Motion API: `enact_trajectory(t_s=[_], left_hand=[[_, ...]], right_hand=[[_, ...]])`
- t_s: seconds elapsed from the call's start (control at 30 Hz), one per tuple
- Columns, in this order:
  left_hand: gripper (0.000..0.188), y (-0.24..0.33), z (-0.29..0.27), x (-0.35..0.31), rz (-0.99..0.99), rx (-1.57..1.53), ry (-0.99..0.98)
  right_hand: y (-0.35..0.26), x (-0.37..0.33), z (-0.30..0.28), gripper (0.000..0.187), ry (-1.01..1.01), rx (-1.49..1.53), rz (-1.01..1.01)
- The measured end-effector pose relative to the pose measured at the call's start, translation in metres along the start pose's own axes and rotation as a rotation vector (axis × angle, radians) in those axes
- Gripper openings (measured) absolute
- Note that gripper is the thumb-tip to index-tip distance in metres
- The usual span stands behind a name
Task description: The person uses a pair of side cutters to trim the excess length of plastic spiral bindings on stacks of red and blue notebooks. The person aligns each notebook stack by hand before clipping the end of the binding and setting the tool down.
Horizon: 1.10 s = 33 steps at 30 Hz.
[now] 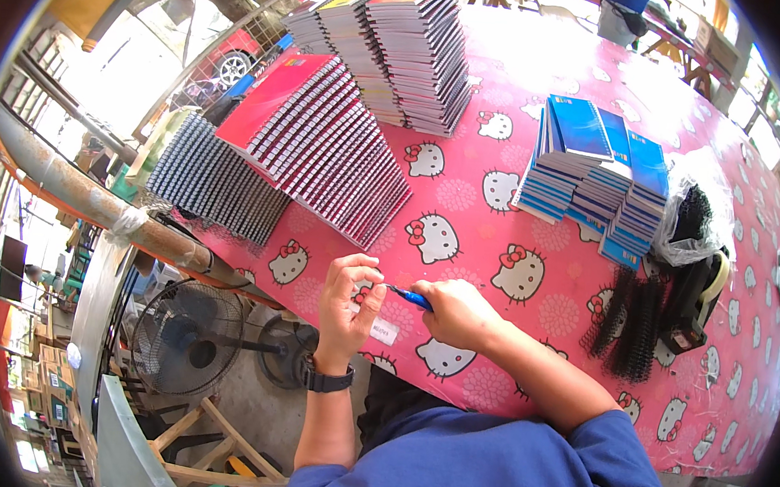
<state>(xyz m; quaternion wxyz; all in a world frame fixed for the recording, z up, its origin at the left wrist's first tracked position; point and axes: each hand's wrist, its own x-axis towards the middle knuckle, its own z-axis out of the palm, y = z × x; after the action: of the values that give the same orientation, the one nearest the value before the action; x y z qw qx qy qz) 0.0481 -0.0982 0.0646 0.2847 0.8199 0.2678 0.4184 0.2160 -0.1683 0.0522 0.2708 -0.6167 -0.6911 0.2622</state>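
Observation:
My right hand (457,313) is closed around a small blue-handled tool (415,298) with a narrow dark tip; whether it is pliers or a cutter I cannot make out. The tip points left, at the fingertips of my left hand (348,306). That hand is raised with its fingers curled toward the thumb, and anything pinched there is too small to name. A dark watch (326,379) is on my left wrist. Below the hands, a small white label (384,332) lies near the edge of the pink table (458,375) with its cartoon cat pattern.
Red spiral notebooks (324,148) rise in a tall stack at left, beside dark-bound ones (218,177). Behind stands another notebook stack (417,55). Blue notebooks (598,172), black binding coils (633,324) and a tape dispenser (693,305) occupy the right. A fan (189,338) stands beyond the left edge.

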Motion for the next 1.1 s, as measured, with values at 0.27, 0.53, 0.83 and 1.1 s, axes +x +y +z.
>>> enact_trajectory(t_s=[0.27,0.53,0.83,1.1], left_hand=[[0.010,-0.001,-0.002,-0.002,-0.098,-0.111,-0.030],[0.009,-0.012,-0.003,-0.004,-0.167,-0.285,-0.068],[0.011,-0.006,-0.009,0.001,-0.091,-0.179,-0.127],[0.051,-0.016,-0.047,0.022,0.097,-0.240,0.264]], right_hand=[[-0.001,0.001,-0.001,0.028,-0.093,-0.017,0.054],[-0.004,0.000,0.000,0.024,-0.145,0.043,0.016],[-0.009,0.000,-0.007,0.022,-0.326,0.470,0.103],[-0.012,0.008,-0.015,0.020,-0.027,0.382,0.058]])
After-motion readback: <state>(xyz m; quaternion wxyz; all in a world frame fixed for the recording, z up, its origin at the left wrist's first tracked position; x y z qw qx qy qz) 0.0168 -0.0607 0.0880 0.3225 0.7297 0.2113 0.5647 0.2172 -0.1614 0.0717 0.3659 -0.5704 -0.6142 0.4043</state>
